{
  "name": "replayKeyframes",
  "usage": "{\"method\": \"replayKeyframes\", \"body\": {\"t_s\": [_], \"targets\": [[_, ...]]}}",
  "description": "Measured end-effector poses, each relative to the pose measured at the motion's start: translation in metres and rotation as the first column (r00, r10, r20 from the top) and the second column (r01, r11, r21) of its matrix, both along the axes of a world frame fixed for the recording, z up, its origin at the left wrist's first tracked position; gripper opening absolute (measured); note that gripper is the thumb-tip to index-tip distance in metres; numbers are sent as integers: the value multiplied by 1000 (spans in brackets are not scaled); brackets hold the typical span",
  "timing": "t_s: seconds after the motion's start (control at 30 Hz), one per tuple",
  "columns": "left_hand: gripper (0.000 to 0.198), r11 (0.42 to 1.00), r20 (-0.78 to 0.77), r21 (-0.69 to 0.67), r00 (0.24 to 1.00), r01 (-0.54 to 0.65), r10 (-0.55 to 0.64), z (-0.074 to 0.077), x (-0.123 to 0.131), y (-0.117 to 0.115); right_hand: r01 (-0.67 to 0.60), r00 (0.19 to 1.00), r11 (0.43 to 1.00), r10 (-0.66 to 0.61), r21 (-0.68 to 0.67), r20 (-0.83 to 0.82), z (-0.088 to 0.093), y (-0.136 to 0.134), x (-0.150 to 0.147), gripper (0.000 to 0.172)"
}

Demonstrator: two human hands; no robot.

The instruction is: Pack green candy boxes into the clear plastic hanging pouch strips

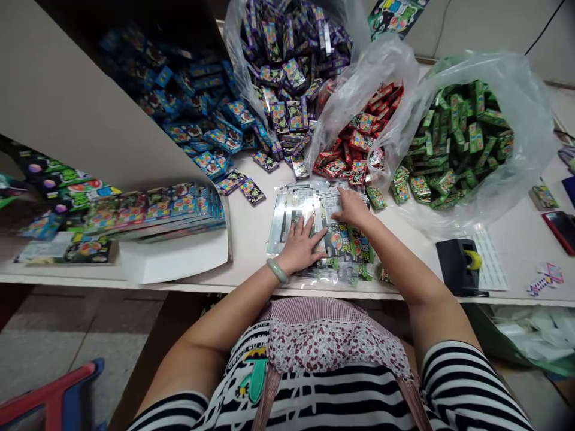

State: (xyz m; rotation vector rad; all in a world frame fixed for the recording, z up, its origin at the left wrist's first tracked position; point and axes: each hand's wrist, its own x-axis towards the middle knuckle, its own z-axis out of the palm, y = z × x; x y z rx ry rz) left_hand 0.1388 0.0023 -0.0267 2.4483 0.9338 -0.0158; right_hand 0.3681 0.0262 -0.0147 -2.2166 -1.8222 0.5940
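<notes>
A stack of flat printed plastic bags (339,242), clear with black and green artwork, lies at the table's front edge. My left hand (300,244) rests flat on the bags with its fingers spread; a pale green bangle circles that wrist. To its upper right, my right hand (353,206) touches the top part of the same stack, thumb held apart from the index finger. Its other fingers are partly hidden. Just beyond the bags are small red boxes (357,170), and a few loose purple boxes (252,191) lie to their left.
Clear plastic sacks hold purple boxes (294,72), red boxes and green boxes (476,137). Blue boxes (202,126) spill beside a grey panel (103,90). Stacked display cards (157,206) stand at left. A black tape dispenser (458,266) and a red-edged phone (559,230) lie at right.
</notes>
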Motion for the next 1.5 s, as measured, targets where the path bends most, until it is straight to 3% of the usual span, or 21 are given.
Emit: {"method": "replayKeyframes", "body": {"t_s": [0.07, 0.17, 0.27, 0.3, 0.4, 0.43, 0.5, 0.6, 0.67, 0.73, 0.83, 0.93, 1.0, 1.07, 1.17, 1.27, 1.33, 1.4, 1.5], "targets": [[73, 1000, -10, -12, 1000, 23, -23, -1, -3, 0, 129, 981, 989, -117, 67, -151, -6, 2, 5, 78], [75, 998, 25, -67, 1000, 9, -7, -1, -6, -1, 304, 873, 949, -245, 78, -421, -8, 8, 13, 57], [79, 977, 233, -185, 962, -102, 145, 3, -6, 1, 397, 747, 909, -242, 124, -619, 4, 7, 16, 47], [79, 956, 340, -247, 910, -157, 237, 6, -4, 2, 404, 704, 902, -202, 150, -681, 11, 4, 14, 47], [64, 825, 554, -520, 648, -220, 523, 15, 2, 9, 363, 606, 908, -60, 209, -793, 37, -12, 0, 52], [54, 781, 565, -589, 585, -207, 581, 18, 3, 11, 338, 612, 911, -22, 237, -790, 46, -19, -6, 52], [35, 738, 565, -648, 531, -188, 632, 26, 1, 14, 297, 714, 891, 31, 343, -699, 61, -32, -20, 49], [22, 778, 577, -604, 579, -171, 576, 42, -14, 12, 154, 923, 821, 79, 550, -376, 73, -48, -36, 36], [20, 839, 575, -524, 665, -148, 476, 54, -29, 8, 13, 965, 816, 141, 578, -220, 74, -55, -46, 28], [19, 905, 553, -403, 751, -136, 360, 65, -43, 4, -57, 951, 838, 211, 543, -226, 72, -58, -55, 23], [19, 959, 501, -231, 826, -161, 260, 76, -59, 0, 8, 890, 875, 214, 484, -403, 73, -61, -70, 21], [22, 971, 487, -86, 841, -224, 237, 82, -71, -3, 33, 739, 941, 203, 336, -642, 80, -63, -80, 26], [25, 979, 484, 11, 858, -206, 175, 85, -77, -4, -74, 603, 982, 185, 177, -776, 85, -63, -82, 32], [29, 984, 469, 109, 880, -138, 71, 86, -81, -6, -195, 527, 980, 134, 34, -839, 89, -62, -80, 37], [35, 954, 447, 274, 894, -125, -11, 84, -81, -12, -202, 533, 979, 95, -17, -841, 93, -61, -77, 36], [46, 907, 404, 372, 914, -198, 33, 76, -79, -18, -141, 505, 989, 103, 36, -857, 95, -59, -79, 37], [49, 910, 391, 357, 918, -213, 61, 69, -82, -20, -158, 491, 986, 129, 58, -861, 99, -58, -86, 37], [45, 926, 426, 303, 901, -225, 79, 63, -89, -18, -205, 527, 974, 189, 92, -828, 104, -60, -96, 35], [37, 939, 571, 165, 806, -303, 159, 60, -103, -15, -128, 692, 953, 284, 275, -664, 114, -69, -110, 34]]}}
